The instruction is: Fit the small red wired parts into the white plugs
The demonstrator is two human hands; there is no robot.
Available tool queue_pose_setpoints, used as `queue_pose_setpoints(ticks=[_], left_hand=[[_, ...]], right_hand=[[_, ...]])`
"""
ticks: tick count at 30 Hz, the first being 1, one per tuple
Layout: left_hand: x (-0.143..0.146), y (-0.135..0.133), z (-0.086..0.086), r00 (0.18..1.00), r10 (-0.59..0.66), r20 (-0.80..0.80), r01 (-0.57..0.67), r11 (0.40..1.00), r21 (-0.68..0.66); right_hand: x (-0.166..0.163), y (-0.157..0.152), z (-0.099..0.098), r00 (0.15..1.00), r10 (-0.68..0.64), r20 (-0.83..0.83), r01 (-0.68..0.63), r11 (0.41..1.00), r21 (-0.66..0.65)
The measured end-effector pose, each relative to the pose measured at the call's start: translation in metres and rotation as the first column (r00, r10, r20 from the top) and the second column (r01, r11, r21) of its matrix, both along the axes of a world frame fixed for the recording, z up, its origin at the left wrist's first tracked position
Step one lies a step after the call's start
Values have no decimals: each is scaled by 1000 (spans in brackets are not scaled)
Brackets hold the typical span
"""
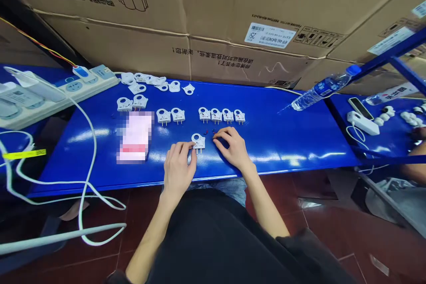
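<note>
My left hand (179, 162) pinches the left edge of a white two-pin plug (199, 141) with a round hole in its top. Its metal pins point toward me, close to the blue table's front edge. To the right, my right hand (232, 145) rests on the table with fingertips drawn together around or beside a small dark piece (214, 131); what they hold, if anything, is too small to make out. Between the hands lies a tiny red-and-dark part (206, 132). Behind them, a row of similar plugs (216, 116) lies with pins facing me.
More white plugs (163, 116) and loose housings (174, 86) lie to the left and back. A blurred pink rectangle (136, 136) is at left, near a power strip (71, 91) and cables. A water bottle (322, 91) lies by the blue frame at right; cardboard boxes (213, 22) stand behind.
</note>
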State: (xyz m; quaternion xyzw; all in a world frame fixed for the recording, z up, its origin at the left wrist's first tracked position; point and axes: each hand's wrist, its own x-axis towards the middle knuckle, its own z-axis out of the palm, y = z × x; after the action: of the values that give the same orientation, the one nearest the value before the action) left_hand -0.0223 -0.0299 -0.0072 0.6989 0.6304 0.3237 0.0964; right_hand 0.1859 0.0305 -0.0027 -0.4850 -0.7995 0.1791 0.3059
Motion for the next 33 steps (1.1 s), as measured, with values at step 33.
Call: queue_pose_setpoints(ticks=[33], left_hand=[[-2,-3,0,995,6,101,-6,1000,-7]], right_hand=[[-33,-4,5,948,-185,-259,150,977,-151]])
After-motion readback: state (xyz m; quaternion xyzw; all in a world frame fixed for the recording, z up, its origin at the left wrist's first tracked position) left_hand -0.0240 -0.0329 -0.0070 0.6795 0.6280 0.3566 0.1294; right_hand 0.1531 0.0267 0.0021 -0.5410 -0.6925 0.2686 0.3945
